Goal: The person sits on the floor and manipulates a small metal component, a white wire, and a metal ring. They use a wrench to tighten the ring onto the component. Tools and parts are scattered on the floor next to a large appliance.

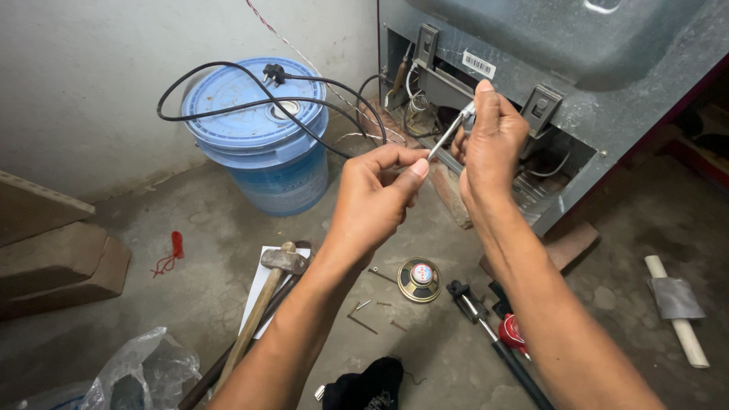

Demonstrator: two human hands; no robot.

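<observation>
The work stands mid-way, as I judge it: the back lower compartment of the grey appliance [607,99] lies open with its wires [416,106] and brackets exposed, tools are already spread on the concrete floor [607,250], and nothing shows the compartment closed up again; both hands are raised in front of that opening, busy with one thin metal piece. The left hand [376,201] is curled, thumb and forefinger pinched on the lower end of a slim silvery rod or tube [448,137]; the right hand [493,140], just beside and slightly above the left, is clenched round the upper end, its forefinger stretched up along it; what the piece is exactly I cannot tell, it may be a narrow tube or a wire lead, since the fingers cover most of it. Beyond the left hand sits a blue lidded bucket [262,144] with a black power cord and plug [273,74] draped over its lid; below the left forearm lie a wooden-handled hammer [266,296] on a sheet of white paper [262,288], and a few loose nails [363,315]; below the gap between the two forearms rests a small round speaker [420,279]; under the right forearm lies a black and red tool [493,326]; far to the right of the right hand lies a white stick wrapped with grey tape [676,304].
</observation>
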